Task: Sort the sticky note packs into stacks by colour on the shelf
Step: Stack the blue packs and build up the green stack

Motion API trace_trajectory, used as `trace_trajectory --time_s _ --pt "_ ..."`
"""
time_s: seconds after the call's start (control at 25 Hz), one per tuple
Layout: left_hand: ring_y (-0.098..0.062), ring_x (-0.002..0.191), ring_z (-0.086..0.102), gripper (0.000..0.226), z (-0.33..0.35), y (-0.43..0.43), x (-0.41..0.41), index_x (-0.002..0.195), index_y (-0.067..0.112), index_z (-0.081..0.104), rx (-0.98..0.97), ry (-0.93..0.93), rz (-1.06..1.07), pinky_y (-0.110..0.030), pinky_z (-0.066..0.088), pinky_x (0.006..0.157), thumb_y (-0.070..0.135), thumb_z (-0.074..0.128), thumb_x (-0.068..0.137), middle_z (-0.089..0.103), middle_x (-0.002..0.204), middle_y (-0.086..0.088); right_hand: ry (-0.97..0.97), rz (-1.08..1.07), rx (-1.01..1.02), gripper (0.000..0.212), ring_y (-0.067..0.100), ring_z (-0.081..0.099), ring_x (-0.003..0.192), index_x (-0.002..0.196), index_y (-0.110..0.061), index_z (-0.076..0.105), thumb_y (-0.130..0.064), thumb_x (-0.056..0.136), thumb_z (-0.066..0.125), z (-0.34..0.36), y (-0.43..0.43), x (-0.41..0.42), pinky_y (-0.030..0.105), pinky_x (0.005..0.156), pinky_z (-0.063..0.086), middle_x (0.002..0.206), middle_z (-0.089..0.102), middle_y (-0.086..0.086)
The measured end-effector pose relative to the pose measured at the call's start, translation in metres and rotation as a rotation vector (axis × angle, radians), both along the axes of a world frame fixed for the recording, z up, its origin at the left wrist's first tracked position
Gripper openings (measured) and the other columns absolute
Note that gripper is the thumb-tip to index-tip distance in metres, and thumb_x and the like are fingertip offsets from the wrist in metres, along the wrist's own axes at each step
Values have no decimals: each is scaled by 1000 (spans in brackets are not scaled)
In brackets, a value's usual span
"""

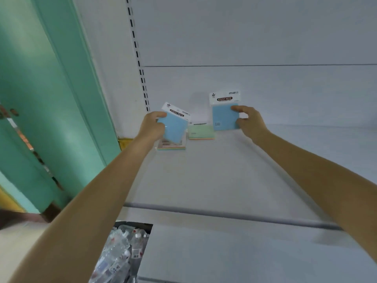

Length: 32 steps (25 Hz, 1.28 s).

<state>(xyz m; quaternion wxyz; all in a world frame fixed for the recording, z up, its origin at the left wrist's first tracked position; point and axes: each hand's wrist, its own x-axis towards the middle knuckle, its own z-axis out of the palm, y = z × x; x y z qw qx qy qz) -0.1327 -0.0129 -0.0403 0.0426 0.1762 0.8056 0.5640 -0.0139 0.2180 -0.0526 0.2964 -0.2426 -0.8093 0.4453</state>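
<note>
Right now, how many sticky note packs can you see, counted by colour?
Blue: 2, the left blue pack gripped by the left hand and the right blue pack pinched by the right hand.
Green-topped: 1, the green pack lying on the shelf.
Multicolour edges: 1, the layered pack, partly hidden behind the left blue pack.
Total: 4

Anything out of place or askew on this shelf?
Nothing looks spilled or damaged. The left hand grips a tilted blue pack above a multicolour pack on the shelf; the right hand holds an upright blue pack.
</note>
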Motion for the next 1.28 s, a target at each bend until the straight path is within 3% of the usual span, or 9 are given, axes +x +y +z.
trace_trajectory --time_s 0.12,0.24,0.32,0.72,0.92,1.04,1.16,1.24,1.28 --pt "-20 91 49 51 -2 37 24 126 10 52 85 -23 -78 -19 43 56 -10 38 82 55 116 -13 5 -62 -76 52 4 43 63 126 -16 55 10 83 39 0 17 39 1 46 36 115 48 6" --pt "-20 88 51 51 -1 79 55 127 10 51 168 -67 -173 -17 43 53 -10 41 82 54 112 -12 13 -138 -112 52 -1 40 51 126 -15 55 10 84 36 4 37 87 3 37 31 104 48 5" --pt "-19 81 53 50 1 112 82 128 11 51 172 -85 -251 -14 42 47 -9 44 82 52 108 -9 24 -205 -93 52 4 39 55 125 -15 55 10 84 35 8 57 127 3 38 31 105 50 3" --pt "-21 90 50 49 -8 288 266 129 8 50 264 -179 -430 -18 44 61 -8 48 82 48 104 -9 7 -432 -4 50 4 42 67 125 -13 56 9 85 36 13 217 340 2 43 35 111 52 3" --pt "-20 92 50 49 -13 347 329 130 8 49 233 -193 -456 -16 44 58 -7 50 83 47 104 -9 21 -450 -88 48 18 47 96 125 -8 55 10 85 37 -1 280 397 16 75 42 118 54 12" --pt "-21 94 50 49 -4 371 337 130 7 48 249 -216 -392 -17 44 59 -8 49 83 47 106 -9 -8 -405 -127 48 19 46 97 126 -6 53 11 85 35 0 300 397 17 69 41 114 52 10" --pt "-21 95 51 48 3 393 339 128 7 50 255 -204 -320 -18 45 60 -7 48 82 48 108 -9 3 -394 -148 49 18 47 95 126 -7 55 9 84 35 -1 320 384 24 77 42 124 55 13" --pt "-21 97 51 48 1 404 336 127 7 50 265 -215 -296 -23 49 67 -8 48 82 52 113 -13 -18 -388 -138 48 17 48 89 126 -8 55 8 85 35 0 330 375 10 69 42 120 56 11" --pt "-22 98 52 48 0 408 334 127 7 50 262 -210 -287 -27 51 74 -8 48 82 53 119 -16 -39 -377 -129 48 14 48 79 128 -8 53 7 86 34 2 332 370 1 55 38 113 54 7"
